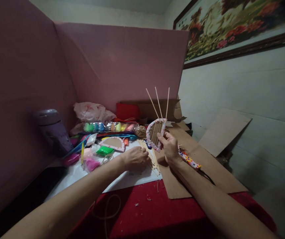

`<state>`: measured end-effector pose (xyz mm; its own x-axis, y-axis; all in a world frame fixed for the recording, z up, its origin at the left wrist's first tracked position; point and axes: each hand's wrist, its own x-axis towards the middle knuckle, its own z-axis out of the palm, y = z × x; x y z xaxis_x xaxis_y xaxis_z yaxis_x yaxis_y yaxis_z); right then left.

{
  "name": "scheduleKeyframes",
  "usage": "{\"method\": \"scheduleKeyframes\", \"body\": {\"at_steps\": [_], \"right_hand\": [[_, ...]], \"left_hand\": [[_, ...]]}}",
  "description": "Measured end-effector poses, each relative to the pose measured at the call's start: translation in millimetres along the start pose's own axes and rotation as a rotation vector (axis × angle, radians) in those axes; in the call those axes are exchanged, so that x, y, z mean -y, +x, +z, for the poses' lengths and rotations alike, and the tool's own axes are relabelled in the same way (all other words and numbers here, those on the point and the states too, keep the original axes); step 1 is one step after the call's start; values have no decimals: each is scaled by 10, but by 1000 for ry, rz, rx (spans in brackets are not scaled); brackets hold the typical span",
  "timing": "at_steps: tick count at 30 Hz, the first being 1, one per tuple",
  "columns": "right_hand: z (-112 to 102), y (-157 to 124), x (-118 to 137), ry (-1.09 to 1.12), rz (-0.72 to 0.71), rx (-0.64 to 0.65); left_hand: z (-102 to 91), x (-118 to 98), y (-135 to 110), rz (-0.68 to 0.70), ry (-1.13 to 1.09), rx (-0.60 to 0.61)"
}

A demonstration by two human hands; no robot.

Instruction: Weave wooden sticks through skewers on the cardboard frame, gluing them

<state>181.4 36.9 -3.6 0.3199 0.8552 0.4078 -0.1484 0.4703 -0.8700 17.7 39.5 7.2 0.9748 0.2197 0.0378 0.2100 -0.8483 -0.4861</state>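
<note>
Half-disc of pale-edged corrugated cardboard point(154, 133), three thin sticks point(158, 103) jutting upward, gripped in right hand point(171, 148); left hand point(136, 159) at loose sticks point(155, 163), its grasp not discernible.

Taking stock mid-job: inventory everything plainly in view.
Half-round panels: two, brown, pink-rimmed; held, tabletop.
Thin sticks: many, pale; three on panel, rest centre.
Clay-like packs: several, multicoloured, left.
Twine ball: one, brown, back.
Tumbler: one, lilac, left.
Crumpled fabric: one, pinkish, back.
Table sheet: one, white, centre.
Cardboard sheets: several, brown, right.
Patterned strip: one, multicoloured, right.
Framed picture: one, multicoloured, wall.
Partition: one, pink, behind.
Tablecloth: one, red, front.
Left hand: one, bare, at sticks.
Right hand: one, bare, holding panel.
</note>
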Motion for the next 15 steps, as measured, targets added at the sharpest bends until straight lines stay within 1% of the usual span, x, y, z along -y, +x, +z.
{"method": "scheduleKeyframes", "body": {"at_steps": [2, 4, 6, 7, 8, 9, 10, 11, 12, 13, 15], "right_hand": [[-30, 32, -2, -16, -44, -56], [-60, 62, 4, -66, -83, -121], [-74, 76, 20, -115, -102, -155], [-70, 71, 32, -128, -100, -144], [-58, 57, 45, -136, -93, -114], [-39, 34, 59, -139, -80, -71], [-14, 2, 74, -142, -62, -14], [16, -36, 90, -144, -43, 47], [47, -78, 105, -143, -23, 107], [78, -122, 118, -135, -4, 166], [133, -208, 138, -103, 30, 263]], "left_hand": [[-2, 40, -90, -66, -40, -48], [-28, 83, -193, -181, -177, -151], [-92, 121, -278, -374, -395, -356], [-139, 136, -308, -521, -522, -519], [-193, 148, -331, -692, -666, -710], [-250, 154, -348, -820, -841, -906], [-307, 157, -361, -899, -1038, -1071], [-356, 156, -374, -921, -1230, -1172], [-395, 151, -389, -932, -1375, -1250], [-419, 144, -406, -950, -1472, -1306], [-420, 122, -451, -992, -1594, -1349]]}}
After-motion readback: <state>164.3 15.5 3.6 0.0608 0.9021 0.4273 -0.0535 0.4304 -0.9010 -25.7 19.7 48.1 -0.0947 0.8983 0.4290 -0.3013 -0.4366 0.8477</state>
